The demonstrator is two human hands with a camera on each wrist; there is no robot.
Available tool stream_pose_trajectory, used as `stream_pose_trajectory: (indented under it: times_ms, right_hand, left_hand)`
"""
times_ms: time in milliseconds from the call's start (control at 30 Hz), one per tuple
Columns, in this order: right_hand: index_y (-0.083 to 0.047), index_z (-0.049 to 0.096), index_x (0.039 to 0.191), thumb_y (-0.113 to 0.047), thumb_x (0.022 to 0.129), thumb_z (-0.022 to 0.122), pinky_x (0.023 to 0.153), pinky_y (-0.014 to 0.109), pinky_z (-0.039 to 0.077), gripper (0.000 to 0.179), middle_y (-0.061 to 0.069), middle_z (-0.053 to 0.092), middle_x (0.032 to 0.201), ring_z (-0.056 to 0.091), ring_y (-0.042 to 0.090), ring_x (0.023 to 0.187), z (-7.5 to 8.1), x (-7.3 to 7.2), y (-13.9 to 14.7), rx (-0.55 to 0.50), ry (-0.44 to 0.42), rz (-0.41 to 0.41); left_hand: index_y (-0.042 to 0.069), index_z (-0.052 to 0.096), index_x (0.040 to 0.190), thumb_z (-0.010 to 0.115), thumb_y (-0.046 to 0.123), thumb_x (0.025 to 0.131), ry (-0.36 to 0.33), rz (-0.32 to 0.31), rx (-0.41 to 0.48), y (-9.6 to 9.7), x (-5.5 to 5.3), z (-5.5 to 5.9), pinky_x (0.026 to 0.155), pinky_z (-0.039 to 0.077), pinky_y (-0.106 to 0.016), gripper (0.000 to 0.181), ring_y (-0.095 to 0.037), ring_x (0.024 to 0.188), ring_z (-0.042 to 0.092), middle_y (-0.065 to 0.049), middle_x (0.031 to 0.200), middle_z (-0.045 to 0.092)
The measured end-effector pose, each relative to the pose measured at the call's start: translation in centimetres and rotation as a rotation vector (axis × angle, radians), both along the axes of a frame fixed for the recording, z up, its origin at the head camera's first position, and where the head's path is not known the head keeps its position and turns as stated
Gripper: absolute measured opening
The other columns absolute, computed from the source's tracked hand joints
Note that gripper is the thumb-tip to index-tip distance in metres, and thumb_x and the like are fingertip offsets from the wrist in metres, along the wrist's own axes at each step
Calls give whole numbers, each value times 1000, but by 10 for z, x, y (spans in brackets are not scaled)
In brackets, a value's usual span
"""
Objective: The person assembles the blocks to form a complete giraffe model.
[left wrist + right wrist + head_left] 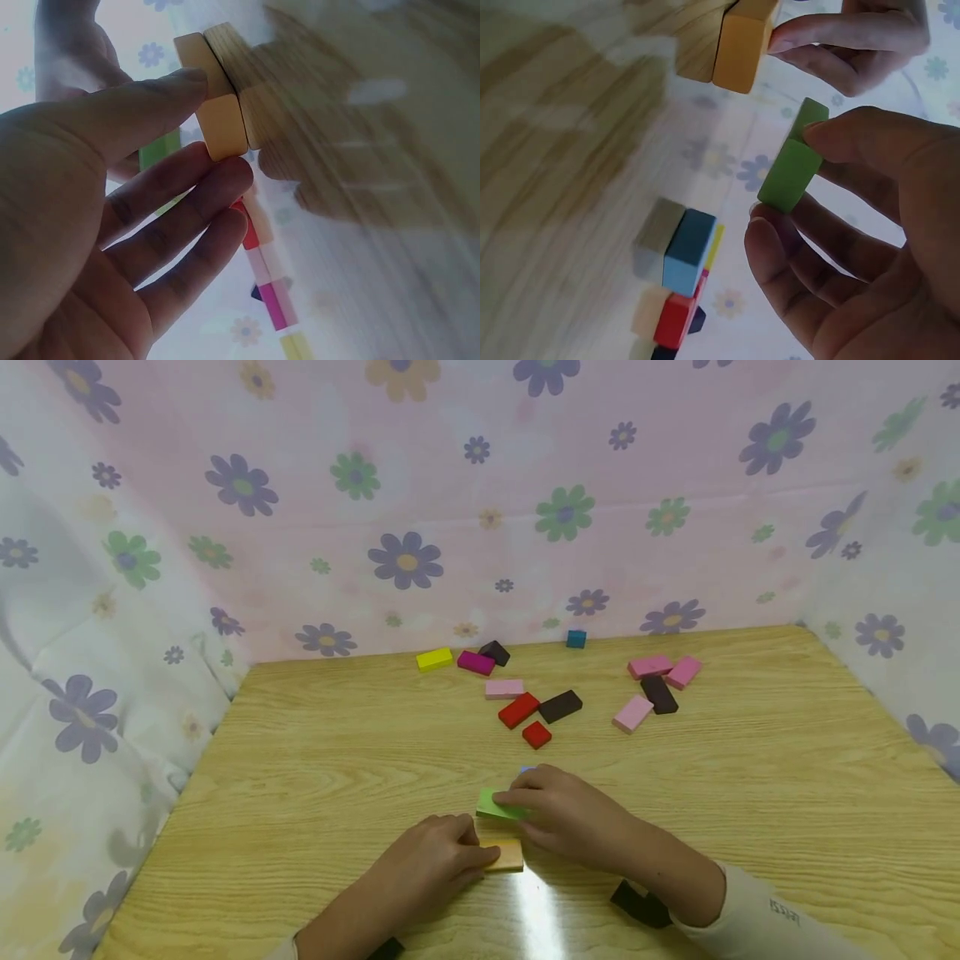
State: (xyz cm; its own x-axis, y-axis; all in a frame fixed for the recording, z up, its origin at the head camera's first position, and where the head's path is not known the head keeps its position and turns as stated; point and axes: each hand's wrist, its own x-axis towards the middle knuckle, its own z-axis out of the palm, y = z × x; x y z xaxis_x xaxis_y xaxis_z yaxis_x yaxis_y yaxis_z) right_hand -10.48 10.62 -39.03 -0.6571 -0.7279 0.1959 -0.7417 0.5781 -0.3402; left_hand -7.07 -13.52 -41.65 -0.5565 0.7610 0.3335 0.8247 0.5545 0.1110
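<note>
An orange block (506, 856) lies on the table near its front, and my left hand (431, 864) grips its left end, thumb on one side and fingertips along the other. In the left wrist view the orange block (225, 124) rests against the tabletop. Just beyond it, my right hand (573, 818) pinches a light green block (491, 806) between thumb and fingers. The right wrist view shows the green block (791, 165) held above the table, apart from the orange block (742, 49). A blue block (527, 770) stands behind my right hand, mostly hidden in the head view.
Farther back lie a red block (519, 710), a small red block (537, 734), a black block (561, 706), a pale pink block (504, 689), a magenta block (476, 662) and a yellow block (435, 660). Pink blocks (648, 667) sit at the right. A flowered cloth (465, 485) borders the table.
</note>
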Motion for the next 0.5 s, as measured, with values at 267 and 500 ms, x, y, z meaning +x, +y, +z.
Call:
stream_pose_trajectory:
  times_ms: [267, 500]
  right_hand:
    - [-14, 73, 120, -11, 88, 74, 85, 27, 55, 31, 1, 69, 110, 62, 16, 101, -9, -8, -11, 58, -97, 35]
    - [-12, 75, 117, -9, 90, 73, 89, 28, 54, 28, -1, 69, 111, 62, 16, 105, -15, -10, -8, 53, -144, 86]
  left_hand:
    - [27, 79, 97, 82, 21, 83, 25, -6, 7, 0, 0, -1, 69, 48, -21, 16, -3, 67, 49, 7, 83, 59]
    - [27, 80, 99, 81, 23, 84, 24, 9, -9, -1, 1, 1, 65, 44, -17, 15, -3, 65, 48, 7, 83, 58]
